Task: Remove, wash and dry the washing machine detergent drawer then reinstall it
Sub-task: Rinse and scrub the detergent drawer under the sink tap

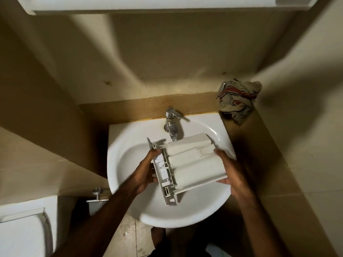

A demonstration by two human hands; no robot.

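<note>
1. Head view: detergent drawer (pixel 193 160) held underside up over the sink (pixel 130 138), near the tap (pixel 171 123)
2. Left hand (pixel 146 173) grips the front panel end
3. Right hand (pixel 232 173) clasps the rear end
4. Cloth (pixel 237 99) far right

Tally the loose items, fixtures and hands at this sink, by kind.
Detergent drawer: 1
Cloth: 1
Tap: 1
Basin: 1
Hands: 2, the left hand and right hand, both gripping the drawer
Total: 6
</note>
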